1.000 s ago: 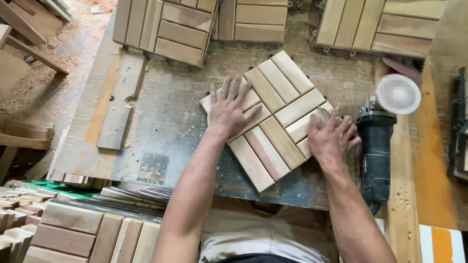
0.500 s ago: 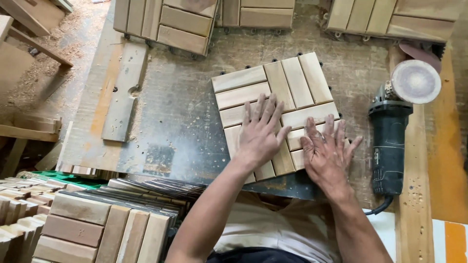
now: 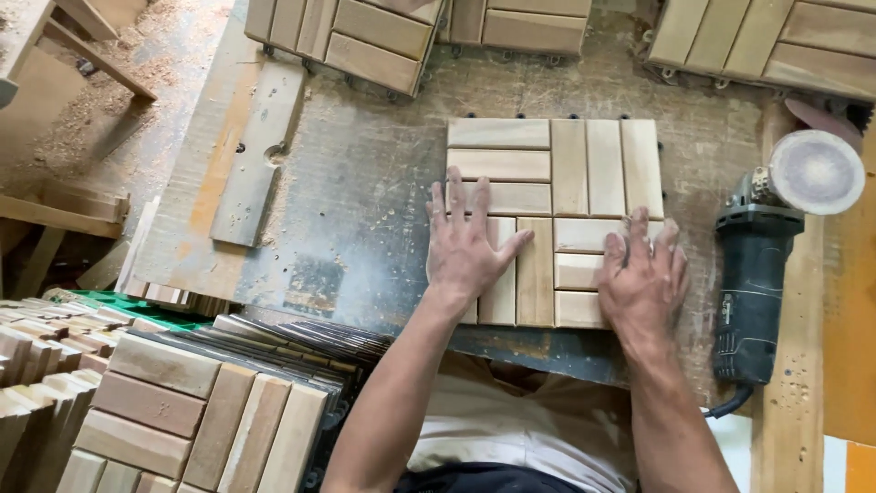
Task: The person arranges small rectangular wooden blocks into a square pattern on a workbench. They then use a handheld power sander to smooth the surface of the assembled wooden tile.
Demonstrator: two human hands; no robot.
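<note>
A square wooden deck tile (image 3: pixel 566 173) made of slats in four blocks lies flat and square-on upon the dusty workbench (image 3: pixel 365 183). My left hand (image 3: pixel 470 246) rests palm down, fingers spread, on the tile's near left corner. My right hand (image 3: pixel 641 278) lies flat on its near right corner, fingers apart. Neither hand grips anything.
A dark angle grinder (image 3: pixel 757 292) with a round sanding disc (image 3: pixel 815 172) lies right of the tile, its cord trailing toward me. More slatted tiles (image 3: pixel 365 32) line the bench's far edge. A stack of tiles (image 3: pixel 192 411) stands at my near left. A drilled wooden board (image 3: pixel 255 155) lies left.
The tile has turned from a diagonal lie to square with the bench and slid slightly away. Both hands have shifted to its near corners.
</note>
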